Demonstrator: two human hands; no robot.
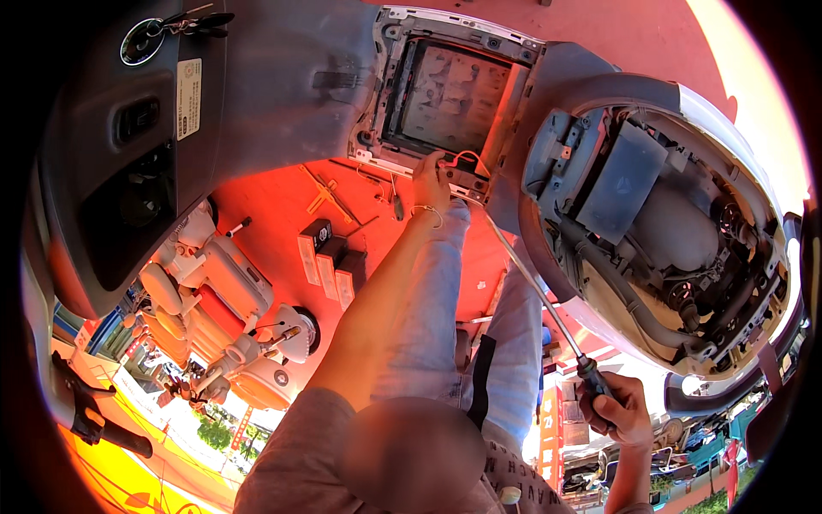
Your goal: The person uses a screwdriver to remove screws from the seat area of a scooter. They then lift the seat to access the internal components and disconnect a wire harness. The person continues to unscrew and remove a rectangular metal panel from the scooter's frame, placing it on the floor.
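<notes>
My left hand (431,178) is at the near edge of an open floor compartment (366,158) on a scooter, its fingers bent together at the metal rim. A thin reddish wire (467,157) curves right beside the fingertips; what they pinch, if anything, is hidden. My right hand (623,408) is wrapped round the dark handle of a long screwdriver (548,305), low on the right. Its shaft slants up and left, the tip end close to the compartment's near right corner. Inside the compartment lies a worn, dark flat panel (452,90).
To the right, the scooter's seat opening (629,184) exposes frame tubes and mechanical parts. Dark front bodywork (274,94) stands left, with keys (195,24) on top. On the red floor are small boxes (330,257), a yellow-handled tool (325,197) and another screwdriver (397,204). Parked scooters (227,291) stand left.
</notes>
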